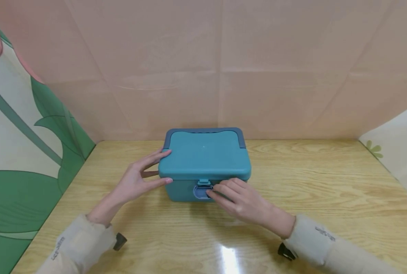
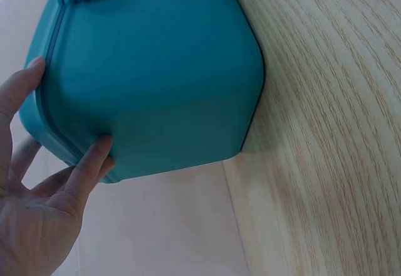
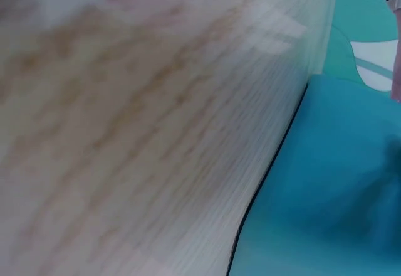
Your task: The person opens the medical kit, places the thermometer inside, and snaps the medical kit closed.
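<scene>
A teal lidded plastic box (image 1: 205,154) stands on the table with its lid down. A darker blue carry handle (image 1: 239,137) lies folded along the lid's back edge. On the front hangs a blue latch (image 1: 200,192), partly covered by fingers. My left hand (image 1: 134,180) rests on the box's left end, fingers spread; in the left wrist view its thumb (image 2: 28,81) touches the lid's front edge and other fingertips press the side. With curled fingers, my right hand (image 1: 239,198) pinches the latch's right edge. The right wrist view shows only the box side (image 3: 326,201), not these fingers.
The box stands on a wood-grain table (image 1: 309,179), near its back edge. A pinkish cloth backdrop (image 1: 203,76) rises right behind it. Side panels with printed leaves (image 1: 11,205) border the table. Light glares off the table's front.
</scene>
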A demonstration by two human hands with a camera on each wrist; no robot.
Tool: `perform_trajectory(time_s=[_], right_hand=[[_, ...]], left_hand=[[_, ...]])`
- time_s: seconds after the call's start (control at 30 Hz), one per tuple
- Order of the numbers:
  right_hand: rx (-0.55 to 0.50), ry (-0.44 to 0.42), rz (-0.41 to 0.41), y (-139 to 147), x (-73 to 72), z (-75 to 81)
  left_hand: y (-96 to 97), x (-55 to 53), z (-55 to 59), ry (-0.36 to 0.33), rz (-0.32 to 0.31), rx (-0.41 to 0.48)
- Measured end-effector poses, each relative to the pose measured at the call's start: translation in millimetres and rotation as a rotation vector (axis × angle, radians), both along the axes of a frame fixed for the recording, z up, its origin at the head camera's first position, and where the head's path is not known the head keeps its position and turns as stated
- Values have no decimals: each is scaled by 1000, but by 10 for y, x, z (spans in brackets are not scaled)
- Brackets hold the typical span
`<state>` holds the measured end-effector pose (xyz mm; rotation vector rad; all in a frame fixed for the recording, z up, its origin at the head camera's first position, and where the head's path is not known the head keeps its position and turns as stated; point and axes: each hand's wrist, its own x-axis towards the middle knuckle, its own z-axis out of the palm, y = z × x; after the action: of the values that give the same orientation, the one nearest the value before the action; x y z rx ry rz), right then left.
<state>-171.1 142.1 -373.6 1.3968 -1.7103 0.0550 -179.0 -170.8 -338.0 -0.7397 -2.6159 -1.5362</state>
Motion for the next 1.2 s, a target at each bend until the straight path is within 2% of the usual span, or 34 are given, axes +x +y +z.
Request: perform_trajectory(time_s=[0.1,0.57,0.7,0.87,1.0,1.2], right_hand=[[-22,-23,16,-8,4,-6],[-121,-231,77,-42,85,21],[-190,-299,84,-70,110,36],[-332,-383,113,-124,162,70],[-450,-514,128,-159,219,94],[-588,-769,45,-197,297,113]], left_hand=[[1,2,2,-1,1,2],[5,5,-5,3,2,6],[2,6,-8,-1,2,9],[6,6,-9,-1,1,9],[5,8,-7,6,4,5],[-6,5,-17,13,10,2]])
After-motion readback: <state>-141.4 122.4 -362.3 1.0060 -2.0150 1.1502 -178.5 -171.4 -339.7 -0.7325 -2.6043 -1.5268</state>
